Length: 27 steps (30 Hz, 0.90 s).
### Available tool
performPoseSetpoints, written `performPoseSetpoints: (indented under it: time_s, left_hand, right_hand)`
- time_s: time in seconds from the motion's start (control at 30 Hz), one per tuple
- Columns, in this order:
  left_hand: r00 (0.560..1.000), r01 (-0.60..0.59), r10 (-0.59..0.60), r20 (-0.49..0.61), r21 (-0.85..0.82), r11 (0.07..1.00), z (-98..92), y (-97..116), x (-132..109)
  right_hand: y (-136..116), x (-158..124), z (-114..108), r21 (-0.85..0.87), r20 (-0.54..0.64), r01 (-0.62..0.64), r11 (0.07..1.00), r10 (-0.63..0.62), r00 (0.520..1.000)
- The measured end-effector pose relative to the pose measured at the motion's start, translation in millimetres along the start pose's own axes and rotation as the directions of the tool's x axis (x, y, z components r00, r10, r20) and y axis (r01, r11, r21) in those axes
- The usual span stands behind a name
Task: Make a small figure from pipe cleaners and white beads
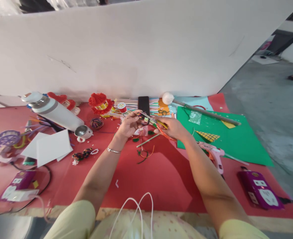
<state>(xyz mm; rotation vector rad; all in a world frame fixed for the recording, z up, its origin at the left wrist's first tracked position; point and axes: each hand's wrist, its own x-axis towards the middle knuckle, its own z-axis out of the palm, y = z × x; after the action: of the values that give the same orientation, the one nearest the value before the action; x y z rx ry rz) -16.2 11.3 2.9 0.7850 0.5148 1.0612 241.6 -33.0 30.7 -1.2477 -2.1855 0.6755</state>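
we pinch a dark yarn piece (pixel 141 115) in our left hand (pixel 129 126), fingers nearly closed; our right hand (pixel 173 127) curls its fingers around an orange-handled tool (pixel 163 132). both are above the red worktop (pixel 161 182), left of the green sheet (pixel 241 142).

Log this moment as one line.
left hand: pinches dark multicoloured piece | right hand: holds orange-handled tool, tip near piece | beyond: black phone | right: pink glue gun

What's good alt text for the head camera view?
A person's left hand pinches a small dark item while the right hand grips an orange-handled tool over a red tabletop. White bottle at left, green sheet at right.
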Motion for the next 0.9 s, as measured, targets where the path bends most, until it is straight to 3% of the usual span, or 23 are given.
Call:
performPoseSetpoints:
  time_s: [0.57,0.9]
  left_hand:
    - [1.0,0.004,-0.004,-0.012,-0.023,1.0,-0.5,0.9,0.3]
    - [1.0,0.025,-0.025,0.009,0.029,0.999,1.7,6.7,-1.7]
  right_hand:
    - [1.3,-0.3,1.9,0.161,0.021,-0.029,0.987,0.026,0.999]
    - [2.8,0.7,2.9,0.118,0.054,-0.033,0.993,0.027,0.998]
